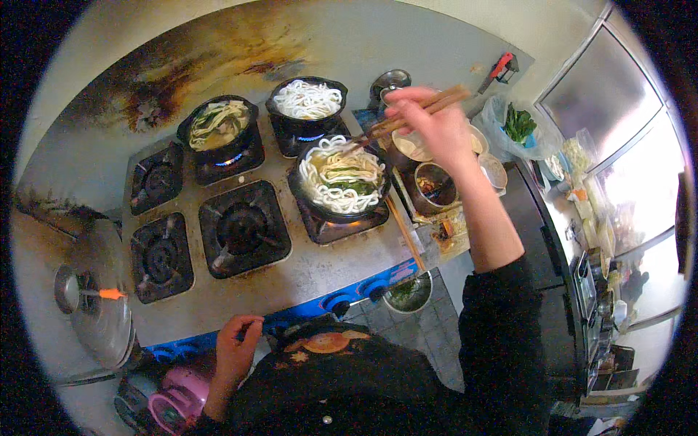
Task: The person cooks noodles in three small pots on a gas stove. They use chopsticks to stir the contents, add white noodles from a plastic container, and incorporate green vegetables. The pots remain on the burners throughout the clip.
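Note:
My right hand (431, 122) grips a pair of wooden chopsticks (390, 124) that slant down to the left. Their dark tips reach the far rim of a black pot (297, 191) on the front right burner. Thick white noodles (349, 201), yellowish strips (351, 168) and some greens in broth fill this pot. A flame shows beneath it. Low at the stove's front edge, by the blue control panel, my left hand (238, 340) is loosely curled with nothing seen in it. Behind stand a black pot of white noodles (308, 100) and one with greens and pale strips (218, 125).
Bare burners (240, 229) lie at the left and front middle. Loose chopsticks (404, 234) rest along the stove's right edge. Beside it stands a metal pot with dark seasoning (434, 184). A bowl with greens (409, 294) sits lower down. Left are glass lids (101, 316) and a pink container (177, 400).

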Action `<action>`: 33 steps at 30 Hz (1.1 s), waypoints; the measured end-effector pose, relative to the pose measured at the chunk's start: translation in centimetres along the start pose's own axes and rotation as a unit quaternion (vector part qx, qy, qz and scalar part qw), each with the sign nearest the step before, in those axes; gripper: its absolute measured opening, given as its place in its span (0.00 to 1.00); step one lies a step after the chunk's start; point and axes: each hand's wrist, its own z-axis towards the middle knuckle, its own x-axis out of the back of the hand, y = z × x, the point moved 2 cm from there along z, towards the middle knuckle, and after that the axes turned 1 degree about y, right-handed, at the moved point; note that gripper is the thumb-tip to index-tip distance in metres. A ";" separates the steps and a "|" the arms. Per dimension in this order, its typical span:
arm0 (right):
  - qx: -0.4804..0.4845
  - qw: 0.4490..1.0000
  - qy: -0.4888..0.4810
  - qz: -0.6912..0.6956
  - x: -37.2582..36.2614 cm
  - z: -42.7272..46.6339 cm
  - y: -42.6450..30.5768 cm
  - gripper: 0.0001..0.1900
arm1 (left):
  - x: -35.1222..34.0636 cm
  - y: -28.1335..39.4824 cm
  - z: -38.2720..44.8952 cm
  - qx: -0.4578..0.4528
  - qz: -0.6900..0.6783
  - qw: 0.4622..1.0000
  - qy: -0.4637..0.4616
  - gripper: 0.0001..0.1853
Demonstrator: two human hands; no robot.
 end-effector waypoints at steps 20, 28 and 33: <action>-0.156 0.969 0.064 0.180 4.5 -8.0 8.3 0.15 | -0.5 0.5 0.4 0.012 -0.018 1.000 -0.009 0.07; -0.130 0.899 0.216 0.359 3.6 -10.2 11.8 0.18 | 0.1 0.3 -0.1 0.016 -0.008 1.000 -0.008 0.07; -0.097 0.915 0.197 0.337 3.1 -8.5 9.2 0.19 | 0.1 0.5 -0.1 0.019 -0.020 0.999 -0.016 0.07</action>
